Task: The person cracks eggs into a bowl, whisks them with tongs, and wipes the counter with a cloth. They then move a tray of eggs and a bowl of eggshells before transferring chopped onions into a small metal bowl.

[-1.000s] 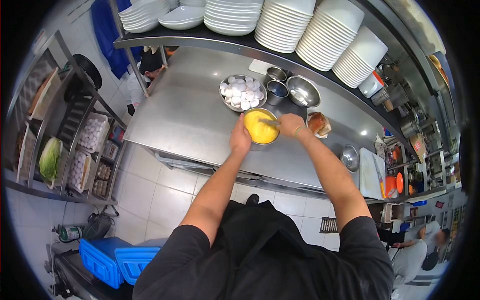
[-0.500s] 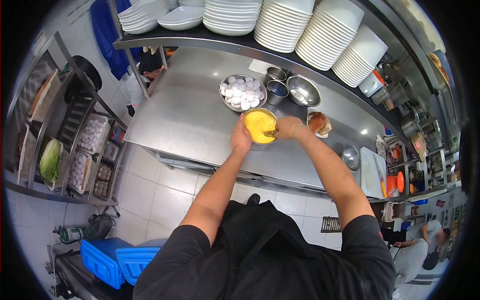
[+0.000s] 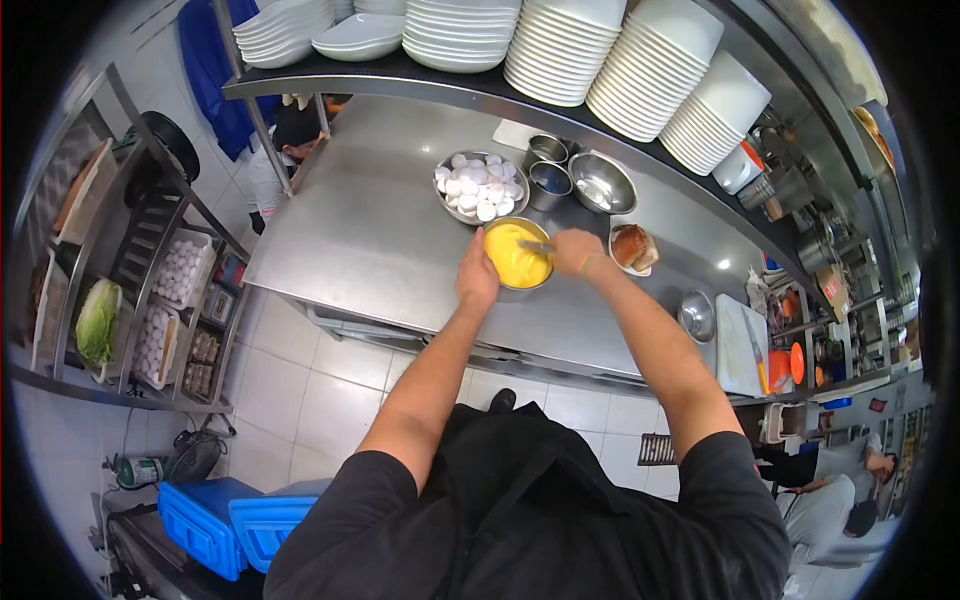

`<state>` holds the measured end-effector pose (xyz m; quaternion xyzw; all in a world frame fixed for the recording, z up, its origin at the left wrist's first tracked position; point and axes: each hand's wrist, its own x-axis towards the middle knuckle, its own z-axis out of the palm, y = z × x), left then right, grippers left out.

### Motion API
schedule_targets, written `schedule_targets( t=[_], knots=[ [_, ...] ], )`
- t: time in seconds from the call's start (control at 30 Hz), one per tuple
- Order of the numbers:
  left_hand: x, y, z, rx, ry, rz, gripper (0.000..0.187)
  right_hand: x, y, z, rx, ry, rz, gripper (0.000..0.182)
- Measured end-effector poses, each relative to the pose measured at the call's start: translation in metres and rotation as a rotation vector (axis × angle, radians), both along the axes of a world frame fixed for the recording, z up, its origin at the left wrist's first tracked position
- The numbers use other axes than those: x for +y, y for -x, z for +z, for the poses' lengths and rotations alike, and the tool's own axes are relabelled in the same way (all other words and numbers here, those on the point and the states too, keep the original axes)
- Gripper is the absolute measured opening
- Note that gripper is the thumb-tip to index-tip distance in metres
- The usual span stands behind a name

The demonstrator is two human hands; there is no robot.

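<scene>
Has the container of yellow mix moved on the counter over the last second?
No visible shift either way: the container keeps its spot relative to the front edge of the steel counter. Both drift slightly left in view, together.

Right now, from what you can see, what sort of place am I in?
Most likely a restaurant or other commercial kitchen: tall stacks of white dishes line the shelf, a long steel worktable stands beneath, and a rack holds trays of what look like eggs.
</scene>
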<state>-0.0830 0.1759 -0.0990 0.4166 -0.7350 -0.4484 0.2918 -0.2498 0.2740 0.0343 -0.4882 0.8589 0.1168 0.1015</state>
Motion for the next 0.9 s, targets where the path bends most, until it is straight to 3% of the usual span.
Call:
schedule_targets(
  t=[0.1,0.2,0.3,0.4,0.5,0.6,0.7,0.8,0.9],
  knots=[
    [0.001,-0.002,-0.001,0.005,0.029,0.005,0.054,0.005,-0.008,0.003,-0.110,-0.165,0.149,0.032],
    [0.000,0.000,-0.002,0.011,0.024,-0.006,0.055,0.006,-0.009,0.001,-0.087,0.029,-0.022,0.034],
    [0.001,-0.003,-0.002,-0.015,0.057,0.000,0.056,0.009,-0.014,-0.003,-0.106,-0.142,0.174,0.034],
    [0.002,-0.001,-0.002,-0.016,-0.009,-0.022,0.057,0.005,-0.004,-0.007,-0.050,0.046,-0.022,0.034],
    [0.000,-0.002,-0.006,-0.007,0.099,0.002,0.057,0.007,-0.012,-0.008,-0.068,-0.153,0.129,0.035],
    [0.002,-0.001,-0.006,-0.022,0.057,-0.004,0.057,0.005,-0.007,0.007,-0.123,0.011,-0.022,0.036],
    [0.001,-0.002,-0.004,-0.028,0.082,0.010,0.055,0.003,-0.013,-0.002,-0.056,-0.207,0.095,0.038],
    [0.001,-0.001,-0.006,-0.016,0.068,0.000,0.055,0.004,-0.001,0.002,-0.149,0.029,0.037,0.039],
    [-0.001,-0.001,-0.006,0.014,0.119,0.015,0.056,0.001,-0.009,-0.010,-0.074,-0.193,0.057,0.041]
  ],
)
